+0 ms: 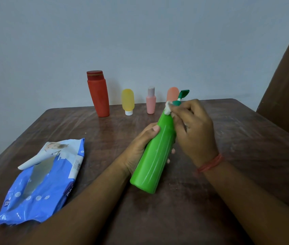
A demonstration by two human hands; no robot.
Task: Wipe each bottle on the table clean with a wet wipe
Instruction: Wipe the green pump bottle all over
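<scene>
The left hand [141,147] is gripping the one green bottle [155,152], tilted above the table [246,138]. The right hand [193,128] is pinching one wipe [167,110] against its neck. Four bottles are standing behind: red [98,96], yellow [127,101], pink [151,101], orange [172,93]. One wipe pack [39,184] is lying left.

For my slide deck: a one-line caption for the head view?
Left hand holds green bottle while right hand rubs wet wipe around its neck.
</scene>
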